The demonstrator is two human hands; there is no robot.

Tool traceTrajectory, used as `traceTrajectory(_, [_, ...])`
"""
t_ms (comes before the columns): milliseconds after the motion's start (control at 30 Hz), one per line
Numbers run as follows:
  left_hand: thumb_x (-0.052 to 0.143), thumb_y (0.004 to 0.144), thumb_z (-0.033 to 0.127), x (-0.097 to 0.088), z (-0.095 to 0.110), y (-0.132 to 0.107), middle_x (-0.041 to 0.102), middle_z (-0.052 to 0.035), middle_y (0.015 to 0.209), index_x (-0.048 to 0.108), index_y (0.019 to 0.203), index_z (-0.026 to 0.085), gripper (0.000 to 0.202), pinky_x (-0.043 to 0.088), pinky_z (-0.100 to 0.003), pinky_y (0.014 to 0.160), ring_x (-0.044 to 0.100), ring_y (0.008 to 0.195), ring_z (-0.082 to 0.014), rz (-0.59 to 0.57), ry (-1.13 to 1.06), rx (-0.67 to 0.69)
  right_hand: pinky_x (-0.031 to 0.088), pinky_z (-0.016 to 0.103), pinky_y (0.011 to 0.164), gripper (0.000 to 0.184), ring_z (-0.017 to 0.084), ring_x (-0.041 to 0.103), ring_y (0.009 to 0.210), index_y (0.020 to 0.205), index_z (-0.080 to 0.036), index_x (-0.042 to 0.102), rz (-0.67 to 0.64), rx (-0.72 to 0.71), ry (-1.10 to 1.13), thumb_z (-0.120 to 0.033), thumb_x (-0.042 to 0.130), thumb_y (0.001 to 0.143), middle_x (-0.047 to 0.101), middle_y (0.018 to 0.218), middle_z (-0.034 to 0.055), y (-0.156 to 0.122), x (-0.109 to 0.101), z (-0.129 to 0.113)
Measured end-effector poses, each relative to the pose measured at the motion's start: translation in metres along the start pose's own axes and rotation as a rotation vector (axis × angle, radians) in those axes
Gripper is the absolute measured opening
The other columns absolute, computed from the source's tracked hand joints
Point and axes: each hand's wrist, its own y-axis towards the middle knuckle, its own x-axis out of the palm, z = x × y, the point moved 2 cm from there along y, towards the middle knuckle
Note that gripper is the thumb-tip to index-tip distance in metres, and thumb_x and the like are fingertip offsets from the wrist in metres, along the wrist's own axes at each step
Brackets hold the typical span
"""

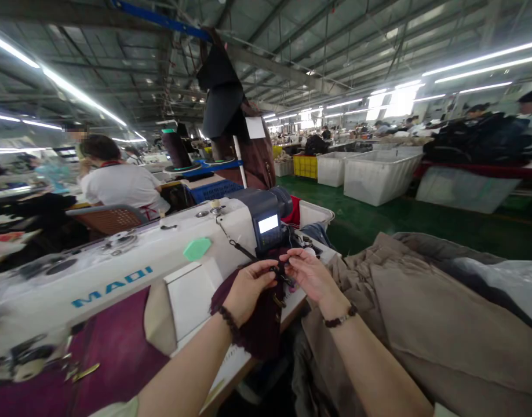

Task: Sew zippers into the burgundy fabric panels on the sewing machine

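My left hand (248,288) pinches a small dark piece (283,274) with a slight shine, thumb against forefinger. My right hand (312,277) grips the same piece from the other side, with its fingertips closed. The exact kind of piece is too small and dark to tell. Below both hands, dark maroon cloth (259,330) hangs over the table edge, with a brass-coloured metal part (278,300) near it. Beyond them stands a white sewing machine (118,275) with a lit control panel (268,224). More maroon material (113,341), with a zip, lies under the machine's arm.
Brown-grey cloth (426,307) is heaped at my right. Thread cones (177,149) stand behind the machine, near hanging dark pieces (225,98). A person in a white top (122,185) sits at the left. White bins (374,179) stand on the green floor.
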Motion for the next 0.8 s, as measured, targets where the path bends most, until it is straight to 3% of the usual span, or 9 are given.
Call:
traceTrajectory(367, [0.078,0.056,0.014,0.004,-0.008,0.005,0.063,-0.0048,0.081,0.062,0.084,0.012,0.032,0.052,-0.020,0.067,0.059,0.073,-0.0120,-0.048,-0.143,-0.092,0.048,0.021,0.063,0.024,0.011,0.059,0.064,0.076,-0.015,0.060,-0.011,-0.044,-0.001,-0.023,0.076,0.060,0.066,0.080,0.0050,-0.004,-0.003,-0.001])
traceTrajectory(800, [0.080,0.054,0.019,0.011,-0.017,0.009,0.064,-0.0033,0.082,0.064,0.085,0.014,0.035,0.050,-0.020,0.068,0.058,0.075,-0.0121,-0.047,-0.085,-0.054,0.048,0.023,0.064,0.031,0.012,0.059,0.066,0.085,-0.018,0.058,0.001,-0.001,0.049,-0.022,0.075,0.060,0.067,0.081,0.0039,-0.002,-0.013,0.002])
